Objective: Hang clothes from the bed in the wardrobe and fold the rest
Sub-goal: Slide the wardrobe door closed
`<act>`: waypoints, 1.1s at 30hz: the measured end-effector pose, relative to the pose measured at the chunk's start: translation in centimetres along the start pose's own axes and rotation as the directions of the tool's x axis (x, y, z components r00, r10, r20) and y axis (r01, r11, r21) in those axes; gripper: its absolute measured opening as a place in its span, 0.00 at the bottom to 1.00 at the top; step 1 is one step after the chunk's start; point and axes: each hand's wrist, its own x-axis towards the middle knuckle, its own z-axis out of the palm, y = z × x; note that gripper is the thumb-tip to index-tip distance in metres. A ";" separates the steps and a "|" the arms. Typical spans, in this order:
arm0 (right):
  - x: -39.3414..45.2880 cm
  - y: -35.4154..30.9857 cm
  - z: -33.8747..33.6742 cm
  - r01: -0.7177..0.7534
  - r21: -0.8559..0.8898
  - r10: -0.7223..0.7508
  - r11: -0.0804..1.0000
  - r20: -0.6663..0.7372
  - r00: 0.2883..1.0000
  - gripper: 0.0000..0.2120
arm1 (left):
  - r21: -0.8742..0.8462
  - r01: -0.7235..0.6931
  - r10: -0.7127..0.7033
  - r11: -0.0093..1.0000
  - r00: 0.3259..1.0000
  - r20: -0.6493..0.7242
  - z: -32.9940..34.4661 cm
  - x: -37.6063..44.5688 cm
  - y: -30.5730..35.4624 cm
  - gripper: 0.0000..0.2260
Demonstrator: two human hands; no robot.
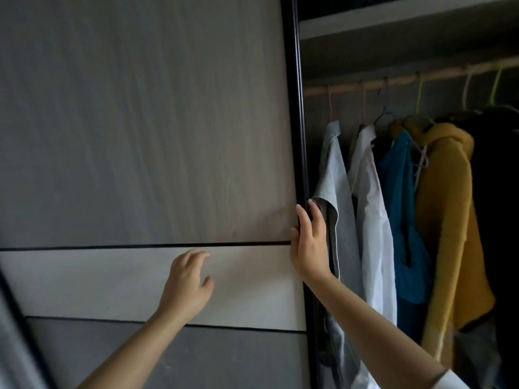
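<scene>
Sliding wardrobe door (pixel 146 136), left, with the left hand (pixel 186 287) near its pale middle panel, fingers loosely spread and grasping nothing. The right hand (pixel 307 242) rests with straight fingers along the door's dark edge (pixel 300 136), also grasping nothing. Right of it, the open wardrobe: a rail (pixel 393 81) carries a grey shirt (pixel 335 175), white shirt (pixel 372 206), blue garment (pixel 404 220), mustard hoodie (pixel 449 220) and a dark garment (pixel 497 192), all on hangers. The bed is out of view, so what remains to hang or fold cannot be told.

Mustard hoodie (pixel 449 220), teal top (pixel 398 192)
</scene>
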 end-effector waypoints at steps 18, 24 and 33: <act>4.3 3.1 -3.4 -0.670 0.430 0.325 0.605 0.635 0.701 0.12 | 0.311 -0.226 0.211 0.923 0.974 0.082 0.7 5.6 1.5 0.47; 6.2 3.7 -3.0 -0.738 0.508 0.209 0.443 0.742 0.637 0.23 | 0.481 -0.264 0.204 0.836 0.963 0.174 -1.2 5.7 0.8 0.38; 6.0 3.8 -3.1 -0.632 0.488 0.204 0.602 0.671 0.713 0.15 | 0.410 -0.108 0.043 0.906 0.985 0.165 -2.8 4.9 4.6 0.24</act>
